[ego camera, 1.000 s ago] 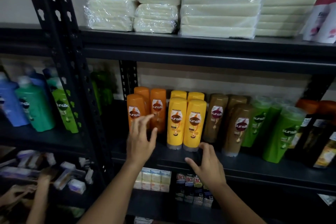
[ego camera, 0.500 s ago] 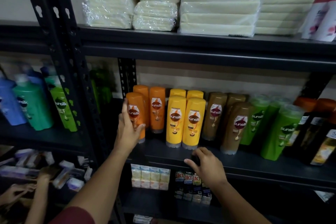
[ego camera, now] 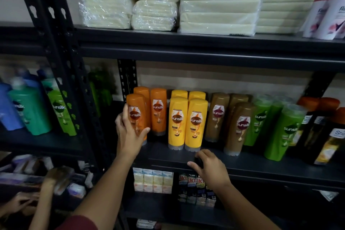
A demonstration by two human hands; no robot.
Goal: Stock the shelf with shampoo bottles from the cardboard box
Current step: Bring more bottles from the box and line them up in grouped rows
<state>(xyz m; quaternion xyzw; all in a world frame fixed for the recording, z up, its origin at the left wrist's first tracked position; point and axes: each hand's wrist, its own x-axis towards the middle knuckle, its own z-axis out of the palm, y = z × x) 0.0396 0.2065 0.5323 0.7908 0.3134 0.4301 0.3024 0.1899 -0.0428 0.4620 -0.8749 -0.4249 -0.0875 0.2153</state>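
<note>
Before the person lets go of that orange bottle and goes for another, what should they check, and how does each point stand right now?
1. Grip: left hand is curled round the front orange bottle. Ok.
2. Bottle upright, label facing out: ok.
3. Base flat on the shelf: hidden by the hand, cannot tell.
4. Lined up with the front row: the yellow bottles beside it stand a little nearer the edge, so not ok yet.
5. Right hand free for the next bottle: its fingers curl over the shelf's front edge, not ok.
6. Cardboard box within reach: out of view, cannot tell.
</note>
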